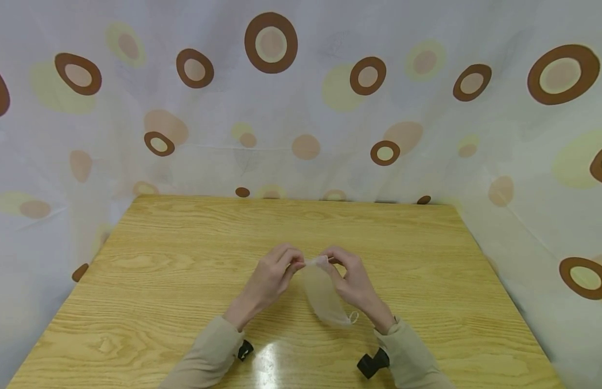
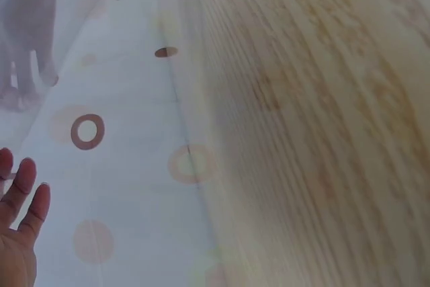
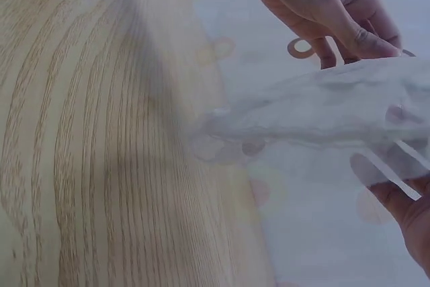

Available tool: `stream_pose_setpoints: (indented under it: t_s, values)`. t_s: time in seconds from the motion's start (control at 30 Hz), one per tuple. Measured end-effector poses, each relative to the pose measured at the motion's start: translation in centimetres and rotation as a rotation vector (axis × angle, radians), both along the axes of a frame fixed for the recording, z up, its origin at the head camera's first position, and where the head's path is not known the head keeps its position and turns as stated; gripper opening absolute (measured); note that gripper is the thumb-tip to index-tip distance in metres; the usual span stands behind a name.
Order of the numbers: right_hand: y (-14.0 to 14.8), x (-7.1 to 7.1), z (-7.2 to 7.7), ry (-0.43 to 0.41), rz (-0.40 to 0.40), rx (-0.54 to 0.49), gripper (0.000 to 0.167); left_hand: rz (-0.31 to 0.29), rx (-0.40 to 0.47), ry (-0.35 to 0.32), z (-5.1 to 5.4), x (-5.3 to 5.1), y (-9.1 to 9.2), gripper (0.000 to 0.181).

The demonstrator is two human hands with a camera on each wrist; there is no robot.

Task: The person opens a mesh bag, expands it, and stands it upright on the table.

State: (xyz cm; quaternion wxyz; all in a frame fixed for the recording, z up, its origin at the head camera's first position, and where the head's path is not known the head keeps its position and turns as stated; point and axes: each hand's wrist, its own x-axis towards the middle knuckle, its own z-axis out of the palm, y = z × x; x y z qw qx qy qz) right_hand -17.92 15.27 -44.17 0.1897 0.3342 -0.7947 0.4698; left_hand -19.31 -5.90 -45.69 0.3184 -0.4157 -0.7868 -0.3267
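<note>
A sheer white mesh drawstring bag (image 1: 322,297) hangs between both hands above the wooden table. Its top edge is pinched on the left by my left hand (image 1: 269,273) and on the right by my right hand (image 1: 354,278). A small cord loop (image 1: 353,317) dangles at its lower end. The right wrist view shows the see-through bag (image 3: 302,112) stretching across, with some fingers visible through it. Only part of a hand (image 2: 17,253) appears at the left edge of the left wrist view, with translucent mesh (image 2: 40,38) above it.
The wooden table (image 1: 160,281) spreads out under both hands. White curtain-like sheets (image 1: 301,108) with brown, peach and yellow circles surround it at the back and sides. Black wrist mounts (image 1: 371,364) show near the beige sleeves (image 1: 205,351).
</note>
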Motion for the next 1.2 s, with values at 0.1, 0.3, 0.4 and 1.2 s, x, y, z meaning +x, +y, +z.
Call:
stream_pose_setpoints:
  t_s: [0.1,0.3,0.4,1.2]
  values:
    - [-0.1,0.0,0.0,0.012,-0.008,0.005,0.017,0.01,-0.021,0.016,0.1,0.1,0.0,0.025]
    - [-0.3,-0.1,-0.1,0.042,-0.013,-0.007,0.018,-0.017,-0.001,-0.002,0.1,0.2,-0.1,0.022]
    - [-0.4,-0.1,-0.3,0.044,0.018,-0.032,0.017,-0.083,0.036,-0.033,0.0,0.1,-0.1,0.029]
    - [0.1,0.2,0.5,0.109,-0.008,0.105,0.008,-0.1,-0.042,0.171,1.5,0.0,-0.8,0.004]
